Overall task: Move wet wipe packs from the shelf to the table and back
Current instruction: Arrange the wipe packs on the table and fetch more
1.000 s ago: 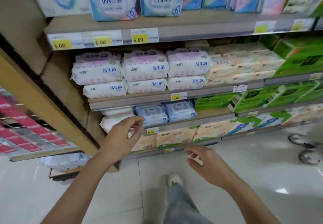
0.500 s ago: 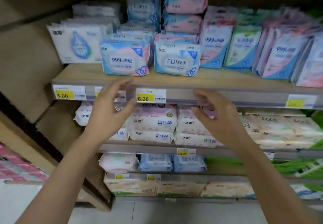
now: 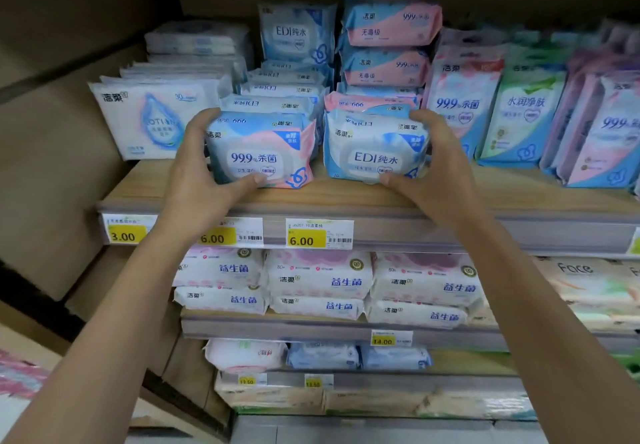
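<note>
Shop shelving fills the view, and on the top wooden shelf (image 3: 346,201) two wet wipe packs stand side by side at the front edge, just apart. One is the pink pack (image 3: 259,152), blue and pink with "99.9%" on its white label; the other is the blue pack (image 3: 375,149), marked "EDI". Both are plump, glossy film packs, a little crumpled, and their bases seem to rest on the board. The left hand (image 3: 197,169) clamps the pink pack, fingers curled over its top left corner and thumb pressed at the lower front edge. The right hand (image 3: 440,166) holds the blue pack likewise from its right side, thumb at the bottom front. The step in hand looks like the pick-up from the shelf, with neither pack clearly lifted yet. The next move, I judge, is to lift both slightly and draw them straight back, clear of the stacks (image 3: 287,97) lying flat close behind, then turn to the table, which is not in view. The film should yield, so a firm squeeze is wanted. Left of the pink pack leans a white pack (image 3: 152,121), and upright pouches (image 3: 460,104) stand to the right. Yellow price tags (image 3: 306,235) line the rail below, above the lower packs (image 3: 318,277)
</note>
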Demonstrator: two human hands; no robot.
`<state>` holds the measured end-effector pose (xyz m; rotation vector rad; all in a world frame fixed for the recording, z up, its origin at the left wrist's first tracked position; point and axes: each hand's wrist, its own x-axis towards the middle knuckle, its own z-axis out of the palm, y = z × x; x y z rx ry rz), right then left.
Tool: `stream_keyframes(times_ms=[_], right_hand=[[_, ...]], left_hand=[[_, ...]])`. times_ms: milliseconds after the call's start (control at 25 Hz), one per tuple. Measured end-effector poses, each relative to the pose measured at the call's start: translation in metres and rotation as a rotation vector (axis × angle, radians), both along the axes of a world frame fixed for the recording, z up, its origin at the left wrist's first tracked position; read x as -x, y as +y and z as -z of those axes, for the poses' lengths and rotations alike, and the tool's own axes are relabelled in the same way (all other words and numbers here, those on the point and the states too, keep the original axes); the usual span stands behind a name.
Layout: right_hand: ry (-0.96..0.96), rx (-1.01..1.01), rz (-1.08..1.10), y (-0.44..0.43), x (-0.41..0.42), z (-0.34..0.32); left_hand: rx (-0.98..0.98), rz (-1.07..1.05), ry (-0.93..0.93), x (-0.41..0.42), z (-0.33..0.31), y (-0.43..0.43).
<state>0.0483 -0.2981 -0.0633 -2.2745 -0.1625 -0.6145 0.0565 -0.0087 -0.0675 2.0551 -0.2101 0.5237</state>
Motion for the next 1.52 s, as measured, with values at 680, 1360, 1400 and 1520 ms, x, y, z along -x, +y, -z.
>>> stream_keyframes(times_ms=[680, 1360, 1400, 1520], right_hand=[[0.229, -0.398, -0.133, 0.008, -0.013, -0.012], [0.223, -0.95, -0.442, 0.053, 0.069, 0.014], [0.257, -0.929, -0.472, 0.055, 0.072, 0.021], [0.384, -0.883, -0.553, 0.06, 0.082, 0.043]], left_hand=[[0.267, 0.137, 0.23, -0.013, -0.018, 0.003], [0.597, 0.061, 0.117, 0.109, 0.013, 0.056], [0.598, 0.023, 0.126, 0.121, 0.019, 0.058], [0.624, -0.106, 0.182, 0.158, 0.045, 0.051]])
